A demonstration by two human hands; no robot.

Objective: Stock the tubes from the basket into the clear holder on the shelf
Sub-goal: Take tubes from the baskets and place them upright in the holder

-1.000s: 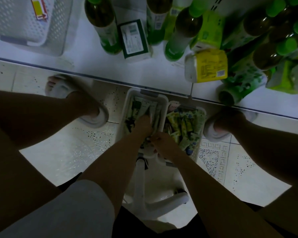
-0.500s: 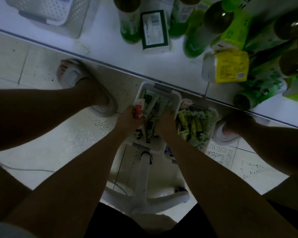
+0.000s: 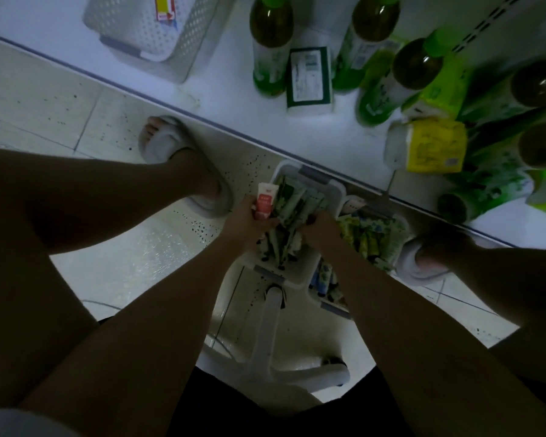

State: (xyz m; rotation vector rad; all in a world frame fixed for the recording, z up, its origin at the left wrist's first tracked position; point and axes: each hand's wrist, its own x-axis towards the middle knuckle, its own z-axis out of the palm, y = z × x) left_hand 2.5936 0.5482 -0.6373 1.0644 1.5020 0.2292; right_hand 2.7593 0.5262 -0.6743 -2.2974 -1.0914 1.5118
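Since a second ago the left hand point(image 3: 249, 220) has come up out of the white basket point(image 3: 336, 192) with a red-and-white tube point(image 3: 264, 200) — fingers curled round its lower end, the tube upright at the basket's left rim. Just beside it, the right hand point(image 3: 320, 227) is down among the green tubes point(image 3: 292, 203); whether it grasps one I cannot tell. A second basket point(image 3: 402, 223) of yellow-green packs sits alongside on the floor. On the shelf point(image 3: 221, 77) above — bottles, cartons, a perforated bin, but no clear holder in view. Stocking looks barely begun: the basket is well filled.
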